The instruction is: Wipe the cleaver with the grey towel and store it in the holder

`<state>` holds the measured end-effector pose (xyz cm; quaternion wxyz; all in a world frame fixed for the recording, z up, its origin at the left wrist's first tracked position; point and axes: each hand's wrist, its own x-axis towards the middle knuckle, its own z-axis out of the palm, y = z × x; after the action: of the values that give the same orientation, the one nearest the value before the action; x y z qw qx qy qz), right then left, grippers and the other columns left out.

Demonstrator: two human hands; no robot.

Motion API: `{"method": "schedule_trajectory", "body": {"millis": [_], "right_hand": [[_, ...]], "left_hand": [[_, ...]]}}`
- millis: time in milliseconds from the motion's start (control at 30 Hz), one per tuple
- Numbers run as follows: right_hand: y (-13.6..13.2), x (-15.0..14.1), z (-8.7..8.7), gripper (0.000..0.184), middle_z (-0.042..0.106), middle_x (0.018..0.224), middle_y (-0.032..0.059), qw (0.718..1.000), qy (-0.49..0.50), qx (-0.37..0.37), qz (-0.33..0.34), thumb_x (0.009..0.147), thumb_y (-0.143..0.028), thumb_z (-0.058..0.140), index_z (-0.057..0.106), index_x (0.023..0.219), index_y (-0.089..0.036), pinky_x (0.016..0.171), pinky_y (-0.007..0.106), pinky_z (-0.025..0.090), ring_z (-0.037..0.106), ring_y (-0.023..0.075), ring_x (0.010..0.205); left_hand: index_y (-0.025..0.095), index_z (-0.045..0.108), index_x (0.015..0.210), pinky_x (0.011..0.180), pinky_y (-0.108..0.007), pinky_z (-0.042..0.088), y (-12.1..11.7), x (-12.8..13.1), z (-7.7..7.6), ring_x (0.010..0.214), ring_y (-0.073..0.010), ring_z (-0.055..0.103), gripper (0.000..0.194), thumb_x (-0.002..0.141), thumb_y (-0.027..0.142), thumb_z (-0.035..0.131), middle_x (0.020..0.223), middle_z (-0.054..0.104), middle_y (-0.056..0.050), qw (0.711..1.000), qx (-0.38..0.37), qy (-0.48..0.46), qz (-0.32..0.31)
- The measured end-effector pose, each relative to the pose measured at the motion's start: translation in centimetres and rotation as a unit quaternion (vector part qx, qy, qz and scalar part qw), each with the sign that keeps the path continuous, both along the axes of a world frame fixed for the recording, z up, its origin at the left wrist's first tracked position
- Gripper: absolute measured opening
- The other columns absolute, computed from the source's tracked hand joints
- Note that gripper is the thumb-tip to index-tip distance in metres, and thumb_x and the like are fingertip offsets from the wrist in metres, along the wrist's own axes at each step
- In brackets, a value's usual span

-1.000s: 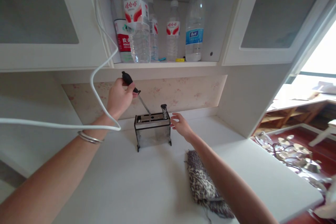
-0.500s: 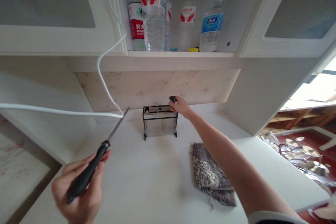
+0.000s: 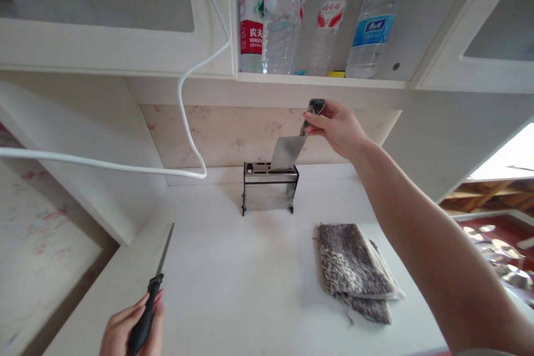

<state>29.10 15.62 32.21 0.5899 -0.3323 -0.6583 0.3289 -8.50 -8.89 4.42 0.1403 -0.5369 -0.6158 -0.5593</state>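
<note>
A metal knife holder stands on the white counter against the back wall. My right hand is closed on the dark handle of a wide-bladed cleaver, held above the holder with the blade's lower end still in a slot. My left hand, at the bottom left, is closed round the black handle of a thin sharpening steel, whose rod lies low over the counter and points away from me.
A folded patterned cloth lies on the counter right of the holder. Several water bottles stand on the open shelf above. A white cable hangs from the cupboard across the left. Cupboard doors flank the shelf.
My right hand gripped the cleaver's handle and lifted it most of the way out of the holder. My left hand carried the sharpening steel from the holder down to the counter's near left.
</note>
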Motion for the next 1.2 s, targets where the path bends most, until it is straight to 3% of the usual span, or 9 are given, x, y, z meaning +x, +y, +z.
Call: {"method": "schedule_trajectory", "body": {"millis": [133,267,433,533,600,733,867,1033,1200], "right_hand": [[-3.9,-1.7,0.5,0.024,0.064,0.091,-0.0011,0.996,-0.004,0.086,0.013,0.073,-0.026,0.077,0.062,0.091,-0.018,0.059,0.022,0.057,0.062,0.0067,0.060],[-8.1,-4.5,-1.5,0.027,0.063,0.097,-0.0019,0.989,0.053,0.136,0.032,0.075,-0.021,0.075,0.060,0.097,-0.023,0.063,0.025,0.059,0.064,0.0086,0.067],[-11.5,-8.9,-6.5,0.027,0.062,0.105,0.0007,0.981,0.133,0.037,0.140,0.080,-0.033,0.072,0.059,0.103,-0.027,0.076,0.035,0.059,0.068,0.0147,0.080],[-12.7,-11.8,-10.3,0.028,0.059,0.111,0.0056,0.951,0.157,-0.033,0.264,0.088,-0.045,0.060,0.063,0.105,-0.024,0.083,0.046,0.057,0.068,0.0209,0.090],[-13.6,-13.8,-12.9,0.027,0.057,0.112,0.0071,0.938,0.160,-0.070,0.299,0.093,-0.042,0.053,0.066,0.104,-0.022,0.085,0.047,0.056,0.065,0.0220,0.096],[-15.6,-17.2,-18.1,0.014,0.057,0.109,0.0062,0.940,0.138,-0.119,0.287,0.089,-0.030,0.061,0.069,0.099,-0.024,0.083,0.039,0.056,0.064,0.0189,0.098],[-17.6,-19.0,-22.0,0.016,0.060,0.109,0.0079,0.964,0.034,-0.112,0.239,0.085,-0.030,0.066,0.069,0.098,-0.022,0.077,0.031,0.055,0.063,0.0183,0.096],[-18.8,-19.8,-24.0,0.013,0.063,0.103,0.0096,0.974,-0.050,-0.065,0.211,0.080,-0.025,0.067,0.068,0.092,-0.019,0.074,0.028,0.053,0.064,0.0176,0.091],[-19.2,-20.7,-25.6,0.010,0.065,0.098,0.0102,0.977,-0.053,-0.050,0.201,0.078,-0.024,0.068,0.068,0.086,-0.018,0.079,0.030,0.052,0.065,0.0172,0.086]], "left_hand": [[0.014,0.061,0.090,0.073,-0.036,0.052,-0.2,-2.4,-1.9,0.080,-0.0218,0.064,0.023,0.074,0.027,0.072,0.092,0.064,-0.010,1.000,-0.007,0.029,-0.007],[0.014,0.060,0.093,0.076,-0.034,0.052,-0.4,-3.7,-3.1,0.085,-0.0220,0.064,0.025,0.077,0.030,0.070,0.095,0.063,-0.010,0.999,-0.042,-0.022,-0.012],[0.017,0.059,0.096,0.081,-0.032,0.052,-0.3,-4.7,-3.9,0.092,-0.0219,0.063,0.026,0.080,0.036,0.066,0.099,0.062,-0.009,0.993,-0.103,-0.052,0.000],[0.018,0.058,0.096,0.084,-0.033,0.052,-0.3,-5.5,-4.1,0.095,-0.0227,0.064,0.028,0.081,0.041,0.064,0.101,0.064,-0.009,0.990,-0.137,-0.020,0.002],[0.018,0.059,0.097,0.087,-0.033,0.051,-0.4,-6.2,-4.3,0.097,-0.0228,0.065,0.028,0.082,0.042,0.062,0.103,0.066,-0.009,0.987,-0.160,0.015,0.000],[0.019,0.059,0.106,0.085,-0.028,0.051,-1.2,-7.4,-5.1,0.095,-0.0207,0.067,0.028,0.086,0.039,0.059,0.108,0.069,-0.007,0.979,-0.176,0.099,0.031],[0.021,0.060,0.111,0.071,-0.024,0.052,-2.1,-8.6,-6.4,0.086,-0.0191,0.070,0.032,0.087,0.042,0.058,0.105,0.072,-0.004,0.962,-0.199,0.171,0.069],[0.022,0.061,0.112,0.059,-0.025,0.051,-2.6,-9.3,-7.7,0.076,-0.0191,0.071,0.032,0.089,0.041,0.051,0.103,0.073,-0.003,0.942,-0.259,0.206,0.059],[0.023,0.062,0.116,0.070,-0.028,0.054,-2.3,-9.8,-8.5,0.085,-0.0216,0.070,0.035,0.088,0.041,0.051,0.107,0.072,-0.004,0.947,-0.263,0.182,0.025]]}}
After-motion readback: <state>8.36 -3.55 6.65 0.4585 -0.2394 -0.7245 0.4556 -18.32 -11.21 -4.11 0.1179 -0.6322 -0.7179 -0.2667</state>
